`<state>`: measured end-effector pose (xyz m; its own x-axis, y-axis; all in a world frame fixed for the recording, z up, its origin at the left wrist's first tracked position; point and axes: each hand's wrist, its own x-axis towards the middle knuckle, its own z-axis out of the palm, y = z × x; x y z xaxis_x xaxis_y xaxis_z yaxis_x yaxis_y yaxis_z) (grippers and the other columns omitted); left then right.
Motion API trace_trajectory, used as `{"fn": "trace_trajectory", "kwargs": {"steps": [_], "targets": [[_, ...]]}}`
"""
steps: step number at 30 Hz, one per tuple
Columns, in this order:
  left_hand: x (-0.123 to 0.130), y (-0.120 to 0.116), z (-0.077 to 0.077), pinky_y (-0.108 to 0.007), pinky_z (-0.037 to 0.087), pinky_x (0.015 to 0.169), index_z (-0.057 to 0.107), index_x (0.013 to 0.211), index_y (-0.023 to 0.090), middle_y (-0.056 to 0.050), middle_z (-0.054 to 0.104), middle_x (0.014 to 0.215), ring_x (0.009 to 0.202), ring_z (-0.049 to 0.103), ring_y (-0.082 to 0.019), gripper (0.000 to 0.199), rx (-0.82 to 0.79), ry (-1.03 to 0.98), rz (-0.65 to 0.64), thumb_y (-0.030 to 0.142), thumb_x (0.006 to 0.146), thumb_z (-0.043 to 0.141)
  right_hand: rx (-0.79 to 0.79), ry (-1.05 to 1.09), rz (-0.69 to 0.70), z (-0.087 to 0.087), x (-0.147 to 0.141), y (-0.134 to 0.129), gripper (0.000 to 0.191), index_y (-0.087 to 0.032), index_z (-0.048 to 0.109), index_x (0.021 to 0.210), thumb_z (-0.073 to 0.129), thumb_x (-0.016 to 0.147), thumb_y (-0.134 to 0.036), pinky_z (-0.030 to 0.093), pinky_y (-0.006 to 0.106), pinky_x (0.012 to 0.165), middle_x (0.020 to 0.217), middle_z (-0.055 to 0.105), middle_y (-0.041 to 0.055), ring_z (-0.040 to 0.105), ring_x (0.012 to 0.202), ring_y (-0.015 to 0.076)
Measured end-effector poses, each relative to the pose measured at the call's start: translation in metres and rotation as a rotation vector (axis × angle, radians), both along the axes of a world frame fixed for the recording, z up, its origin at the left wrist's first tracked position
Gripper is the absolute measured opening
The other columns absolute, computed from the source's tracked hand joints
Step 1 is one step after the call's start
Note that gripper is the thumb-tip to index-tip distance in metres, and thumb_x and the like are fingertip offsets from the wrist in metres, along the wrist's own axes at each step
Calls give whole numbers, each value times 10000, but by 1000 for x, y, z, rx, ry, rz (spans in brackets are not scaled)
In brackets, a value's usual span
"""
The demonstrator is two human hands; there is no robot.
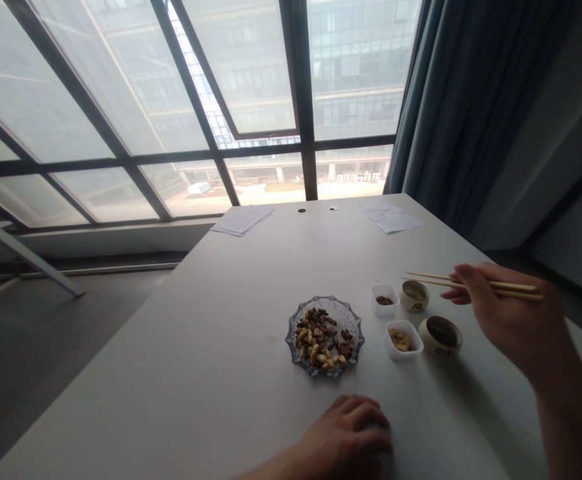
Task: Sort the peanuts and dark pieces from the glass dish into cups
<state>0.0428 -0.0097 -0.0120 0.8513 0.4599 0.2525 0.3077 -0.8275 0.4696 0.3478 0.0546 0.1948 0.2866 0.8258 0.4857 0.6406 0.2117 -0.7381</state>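
My right hand [508,317] is raised at the right, its fingers closed around a pair of wooden chopsticks [518,287]. Their tips point left, over the farther small beige cup [415,308], with nothing visible between them. My left hand [353,427] rests on the table, fingers loosely bent and apart, holding nothing I can see. Beyond it stands a scalloped glass plate [343,310] with peanuts [315,353] and dark brown pieces [321,319]. Right of the plate are a white dish [385,311] of dark bits, another white dish [405,355] with pale pieces, and a nearer beige cup [425,340].
The white table [195,360] reaches toward large windows [261,67]. Paper sheets [243,220] lie at its far left corner, more papers [393,219] at the far right. A dark curtain [451,120] hangs at the right. Another table [35,260] stands at left.
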Motion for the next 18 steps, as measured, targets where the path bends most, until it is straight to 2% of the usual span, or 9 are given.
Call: {"fn": "trace_trajectory", "kwargs": {"steps": [2,4,7,9,13,18], "targets": [[0,1,0,-368,503,1250,700,1278,277,-40,756,1418,1412,675,-258,289,-5,15,-11,276,1026,841,-45,105,95,1,-12,-6,561,-226,825,907,686,1038,-753,642,383,663,830,860,115,845,727,298],[0,1,0,-372,502,1249,701,1279,276,-44,754,1421,1415,672,-260,284,-6,19,-9,274,1030,836,-120,168,266,0,-25,-10,560,-221,841,897,693,1041,-741,637,343,643,798,851,101,829,697,265],[0,0,2,-371,499,1246,701,1276,276,-41,756,1419,1412,672,-261,270,-4,17,-1,275,1039,830,-257,160,532,-6,-49,-13,583,-213,825,822,664,1071,-715,608,309,638,756,834,87,800,677,231],[0,-1,3,-366,498,1241,700,1273,280,-33,759,1412,1408,671,-257,269,-2,6,4,279,1039,833,-326,135,634,-13,-65,-14,607,-212,788,766,659,1071,-720,585,301,642,727,824,80,781,666,219],[1,-2,3,-363,482,1248,694,1261,276,-24,758,1406,1415,661,-250,265,5,-9,22,269,1036,835,-396,136,708,-31,-89,-14,612,-215,729,742,681,1044,-746,541,288,631,699,817,63,770,646,210],[3,-2,0,-388,491,1242,705,1254,281,-41,762,1377,1400,666,-263,260,8,26,17,285,1033,842,-432,139,688,-51,-98,-13,628,-231,639,716,666,1037,-769,532,281,616,695,805,59,794,659,222]]}}
